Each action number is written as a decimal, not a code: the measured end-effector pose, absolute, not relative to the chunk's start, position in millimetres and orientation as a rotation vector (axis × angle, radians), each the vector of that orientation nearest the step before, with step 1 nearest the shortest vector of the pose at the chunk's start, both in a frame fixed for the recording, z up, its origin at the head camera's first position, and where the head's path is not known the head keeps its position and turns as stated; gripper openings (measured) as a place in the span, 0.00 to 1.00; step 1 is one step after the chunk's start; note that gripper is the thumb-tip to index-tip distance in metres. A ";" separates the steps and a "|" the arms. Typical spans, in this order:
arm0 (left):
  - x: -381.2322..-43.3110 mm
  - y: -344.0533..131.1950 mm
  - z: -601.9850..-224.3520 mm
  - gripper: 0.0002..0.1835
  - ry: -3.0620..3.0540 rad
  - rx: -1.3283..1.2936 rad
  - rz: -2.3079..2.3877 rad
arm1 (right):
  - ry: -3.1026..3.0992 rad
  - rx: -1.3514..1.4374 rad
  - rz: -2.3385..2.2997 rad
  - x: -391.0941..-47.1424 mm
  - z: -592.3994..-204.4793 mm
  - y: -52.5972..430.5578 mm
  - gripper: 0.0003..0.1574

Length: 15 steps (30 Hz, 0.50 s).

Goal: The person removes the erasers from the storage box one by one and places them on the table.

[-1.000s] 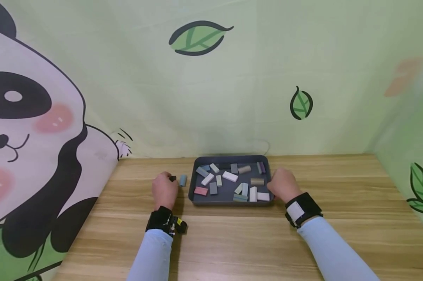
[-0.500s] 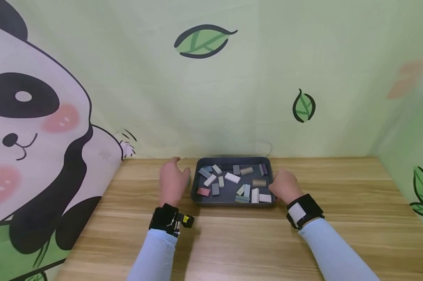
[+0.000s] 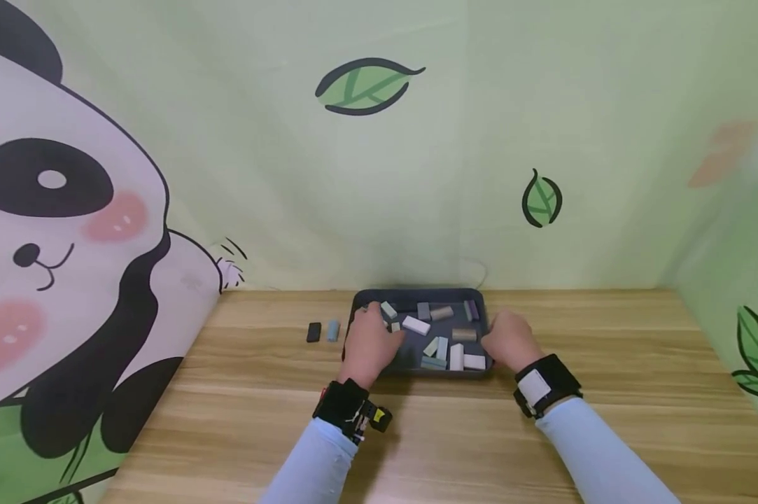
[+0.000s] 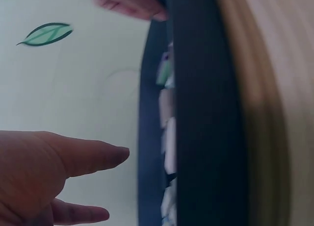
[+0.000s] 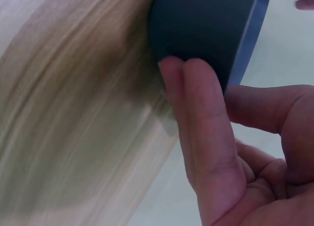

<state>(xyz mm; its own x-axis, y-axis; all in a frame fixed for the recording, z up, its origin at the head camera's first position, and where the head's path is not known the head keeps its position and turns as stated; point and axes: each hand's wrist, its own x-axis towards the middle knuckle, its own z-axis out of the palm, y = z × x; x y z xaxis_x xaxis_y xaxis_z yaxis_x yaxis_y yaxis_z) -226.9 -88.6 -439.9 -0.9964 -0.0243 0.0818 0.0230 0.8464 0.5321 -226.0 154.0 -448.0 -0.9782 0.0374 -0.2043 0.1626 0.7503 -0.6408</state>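
A dark grey tray (image 3: pixel 441 374) holding several small blocks stands at the back of the wooden table. Over its left end reaches my left hand (image 3: pixel 369 344), thumb and fingers apart and nothing between them; it hides some blocks beneath. The left wrist view shows this hand's thumb (image 4: pixel 98 155) extended above the tray's rim. My right hand (image 3: pixel 511 341) pinches the tray's right wall. Seen from the right wrist, its fingers (image 5: pixel 208 103) lie along the outer face of the wall (image 5: pixel 201 25), with the thumb at the rim. A white block (image 3: pixel 416 325) lies mid-tray.
Left of the tray, a black block (image 3: pixel 313 332) and a light blue block (image 3: pixel 332 330) lie side by side on the table (image 3: pixel 246 378). A printed cloth backdrop (image 3: pixel 259 175) rises right behind the table's rear edge.
My left hand has let go of the black block beside the blue one, opened, and moved right over the tray. The right hand has stayed at the tray's right side.
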 end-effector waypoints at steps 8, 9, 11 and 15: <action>-226.9 -77.5 -459.0 0.30 -3.065 0.058 -0.636 | 2.782 0.123 -1.061 -226.0 -443.5 151.7 0.13; -226.9 -76.7 -460.0 0.29 -3.070 0.060 -0.614 | 2.774 0.122 -1.068 -226.3 -443.8 151.8 0.16; -226.4 -75.2 -461.7 0.28 -3.082 0.062 -0.578 | 2.768 0.122 -1.061 -227.0 -444.7 152.7 0.20; -226.5 -73.4 -464.1 0.23 -3.105 0.067 -0.505 | 2.796 0.114 -1.030 -228.6 -446.9 154.6 0.22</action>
<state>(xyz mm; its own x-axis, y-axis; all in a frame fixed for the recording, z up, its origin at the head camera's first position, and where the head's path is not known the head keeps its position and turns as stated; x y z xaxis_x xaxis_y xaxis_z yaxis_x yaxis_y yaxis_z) -226.5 -73.4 -464.1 -0.9991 -0.0411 -0.0120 -0.0428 0.9476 0.3166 -228.6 154.6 -446.9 -0.9844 0.0160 -0.1754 0.1260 0.7599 -0.6377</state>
